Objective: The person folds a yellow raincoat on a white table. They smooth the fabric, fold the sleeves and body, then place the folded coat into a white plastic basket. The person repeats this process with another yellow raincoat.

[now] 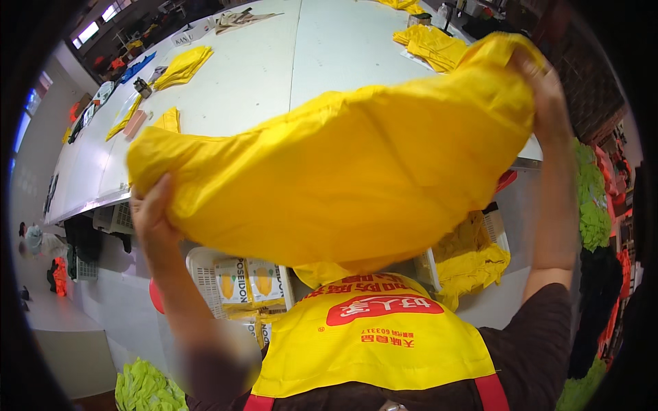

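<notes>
White cutting table (274, 75) carries folded yellow stacks (181, 65). Below its edge, white baskets (205, 274) hold flat packets with yellow-printed labels (248, 279). Left hand (152, 212) and right hand (541, 85), both closed, grip a raised yellow garment (343, 178), which hides the table's near edge.

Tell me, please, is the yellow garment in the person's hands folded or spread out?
Spread out: the yellow garment hangs stretched between the left hand and the raised right hand, above the white table.
</notes>
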Demonstrator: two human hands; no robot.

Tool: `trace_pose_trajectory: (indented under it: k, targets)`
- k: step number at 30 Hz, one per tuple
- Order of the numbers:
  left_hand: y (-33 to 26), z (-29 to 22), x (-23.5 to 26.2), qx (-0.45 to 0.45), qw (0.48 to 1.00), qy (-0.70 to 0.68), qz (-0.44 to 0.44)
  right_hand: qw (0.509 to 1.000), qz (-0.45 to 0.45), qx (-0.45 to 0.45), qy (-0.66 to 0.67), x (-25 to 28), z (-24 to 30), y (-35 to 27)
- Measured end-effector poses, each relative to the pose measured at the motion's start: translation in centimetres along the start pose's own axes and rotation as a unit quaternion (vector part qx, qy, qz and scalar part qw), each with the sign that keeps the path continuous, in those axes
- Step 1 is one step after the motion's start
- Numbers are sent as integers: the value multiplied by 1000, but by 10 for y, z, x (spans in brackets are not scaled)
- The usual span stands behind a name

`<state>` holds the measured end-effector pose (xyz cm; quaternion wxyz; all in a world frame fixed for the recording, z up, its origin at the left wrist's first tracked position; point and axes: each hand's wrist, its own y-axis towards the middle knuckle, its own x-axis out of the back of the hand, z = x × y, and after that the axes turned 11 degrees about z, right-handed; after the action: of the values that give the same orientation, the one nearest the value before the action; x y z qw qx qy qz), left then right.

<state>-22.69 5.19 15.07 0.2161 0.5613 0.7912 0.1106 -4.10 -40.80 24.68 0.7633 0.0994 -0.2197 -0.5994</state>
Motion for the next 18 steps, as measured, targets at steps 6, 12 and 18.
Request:
trace_pose_trajectory:
  k: [6, 12, 18]
  targets:
    - [-21, -47, 6, -190, 978, 65, -56, 979, -16, 113, -171, 38, 61, 9]
    - [42, 17, -4, -153, 974, 139, -91, 917, 231, -117, -304, 85, -28, -78]
    - [115, 103, -15, -43, 960, 257, -100, 805, 445, -325, -218, 111, -134, -125]
